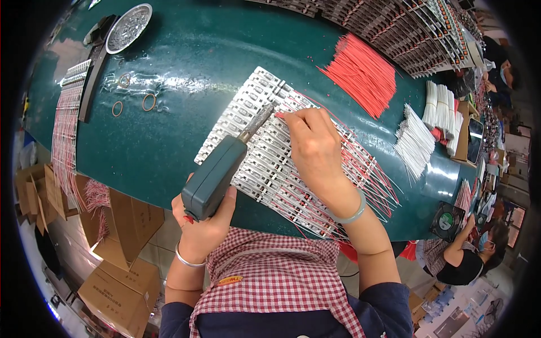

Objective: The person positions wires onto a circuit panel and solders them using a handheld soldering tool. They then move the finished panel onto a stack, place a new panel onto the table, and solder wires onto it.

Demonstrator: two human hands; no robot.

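My left hand [205,228] is wrapped round the handle of a dark green soldering gun [215,172]. Its grey metal tip reaches up and to the right, over a panel of small white and grey parts [231,121] laid in rows on the table. Just right of the tip, my right hand [315,141] is closed in a pinch at the end of a red wire [279,115]. Red and white wires [360,163] run from the panel's right-hand rows, passing partly under my right hand and wrist, which hide some of the parts there.
A pile of red wires [363,73] and white wire bundles [416,141] lie to the right, near a black fan [445,221]. Racked panels [394,28] stand at the back. Far left are a metal bowl [128,28] and a wired panel [70,112]. A co-worker [468,253] sits right.
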